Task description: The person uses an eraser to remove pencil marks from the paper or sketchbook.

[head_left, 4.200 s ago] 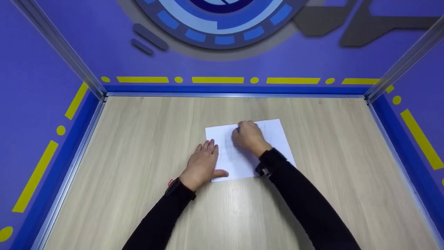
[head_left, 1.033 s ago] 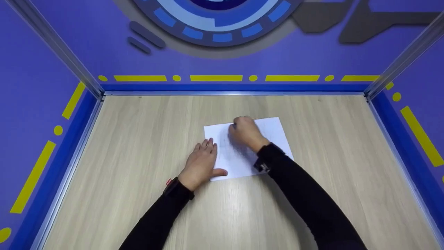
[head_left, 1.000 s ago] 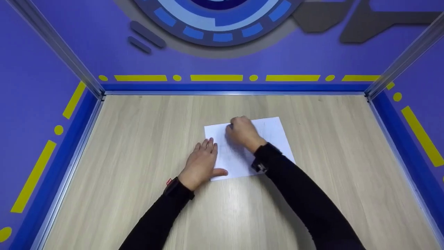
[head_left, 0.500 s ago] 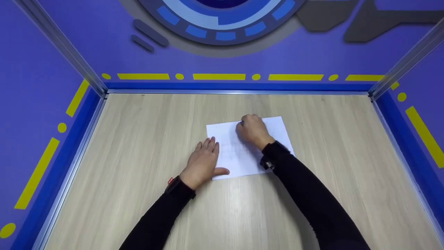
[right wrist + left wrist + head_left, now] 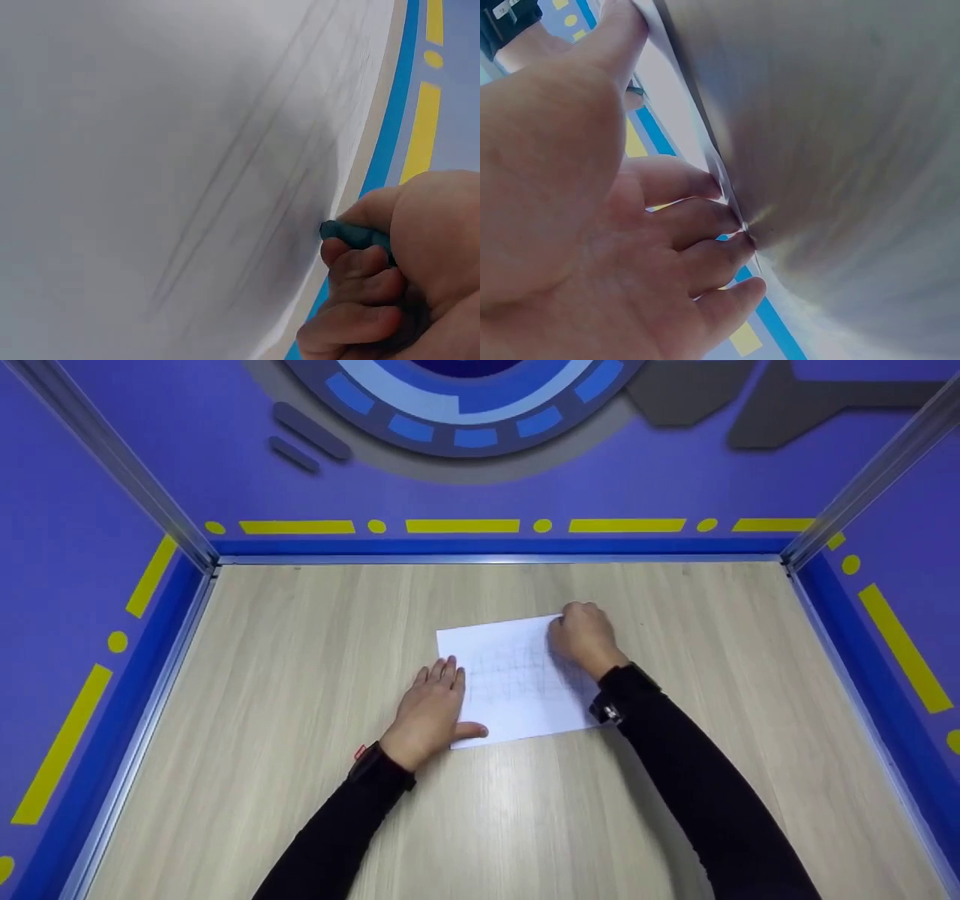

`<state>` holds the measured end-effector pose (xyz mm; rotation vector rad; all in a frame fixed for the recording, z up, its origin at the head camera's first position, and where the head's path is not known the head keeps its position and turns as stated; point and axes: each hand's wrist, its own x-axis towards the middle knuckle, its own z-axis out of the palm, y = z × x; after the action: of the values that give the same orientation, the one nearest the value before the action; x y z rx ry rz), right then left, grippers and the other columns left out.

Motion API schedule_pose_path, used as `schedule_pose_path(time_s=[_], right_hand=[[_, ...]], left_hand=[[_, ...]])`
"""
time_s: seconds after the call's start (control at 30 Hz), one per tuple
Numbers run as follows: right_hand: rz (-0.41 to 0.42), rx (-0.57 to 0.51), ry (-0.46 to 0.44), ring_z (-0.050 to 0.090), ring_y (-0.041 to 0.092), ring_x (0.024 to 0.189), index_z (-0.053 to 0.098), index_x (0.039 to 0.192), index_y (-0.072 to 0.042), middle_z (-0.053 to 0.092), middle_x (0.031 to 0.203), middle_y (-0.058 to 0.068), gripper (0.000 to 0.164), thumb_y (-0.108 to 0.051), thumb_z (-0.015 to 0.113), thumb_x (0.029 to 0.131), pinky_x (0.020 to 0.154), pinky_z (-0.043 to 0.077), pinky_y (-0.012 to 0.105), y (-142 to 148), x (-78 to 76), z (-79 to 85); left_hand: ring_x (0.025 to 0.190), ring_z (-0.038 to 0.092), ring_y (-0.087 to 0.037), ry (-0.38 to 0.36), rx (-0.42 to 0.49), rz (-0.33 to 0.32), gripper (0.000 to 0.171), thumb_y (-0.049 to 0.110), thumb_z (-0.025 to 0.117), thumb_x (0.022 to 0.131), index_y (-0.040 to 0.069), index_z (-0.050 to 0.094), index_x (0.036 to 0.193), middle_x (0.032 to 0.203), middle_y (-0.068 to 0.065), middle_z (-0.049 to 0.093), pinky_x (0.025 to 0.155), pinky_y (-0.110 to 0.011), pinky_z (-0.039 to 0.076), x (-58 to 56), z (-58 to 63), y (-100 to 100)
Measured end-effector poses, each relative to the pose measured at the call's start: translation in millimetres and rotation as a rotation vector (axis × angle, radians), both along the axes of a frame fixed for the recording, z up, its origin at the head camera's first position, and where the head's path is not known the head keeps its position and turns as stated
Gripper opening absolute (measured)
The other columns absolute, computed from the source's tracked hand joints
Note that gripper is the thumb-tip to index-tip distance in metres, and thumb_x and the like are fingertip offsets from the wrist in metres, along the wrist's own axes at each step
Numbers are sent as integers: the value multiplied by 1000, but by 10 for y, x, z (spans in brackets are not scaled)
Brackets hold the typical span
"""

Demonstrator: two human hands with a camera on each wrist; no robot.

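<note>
A white sheet of paper (image 5: 510,712) lies slightly turned on the table, with thin, faint grey lines across its middle. My left hand (image 5: 431,709) rests flat on the sheet's left edge, fingers straight and thumb spread over the lower left corner. At the sheet's far right part, my right hand (image 5: 586,637) has its fingers curled. In the right wrist view they pinch a small dark teal stick-like piece (image 5: 356,235), its end near the paper's edge; most of it is hidden in the hand. Long paired lines run over the paper (image 5: 112,150) beside it.
The table (image 5: 315,660) has a pale wood-grain top. Blue-purple panels with yellow dashes (image 5: 463,526) stand at the back and both sides, joined by metal rails (image 5: 495,559). Black bands sit on both wrists.
My right hand has moved right across the paper from its upper middle to the upper right corner, uncovering the lines in the middle. My left hand has stayed on the left edge.
</note>
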<state>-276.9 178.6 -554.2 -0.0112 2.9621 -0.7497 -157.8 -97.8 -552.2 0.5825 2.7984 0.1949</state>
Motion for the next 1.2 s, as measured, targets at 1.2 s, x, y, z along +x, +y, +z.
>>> schedule_pose_path(time_s=[1.2], right_hand=[[-14, -68, 24, 65, 35, 90, 69, 89, 4, 74, 101, 26, 32, -22, 57, 102, 85, 58, 55, 206, -49, -67]], left_hand=[[169, 30, -42, -3, -4, -4, 114, 74, 72, 94, -6, 39, 168, 179, -28, 32, 139, -57, 28, 6, 13, -12]])
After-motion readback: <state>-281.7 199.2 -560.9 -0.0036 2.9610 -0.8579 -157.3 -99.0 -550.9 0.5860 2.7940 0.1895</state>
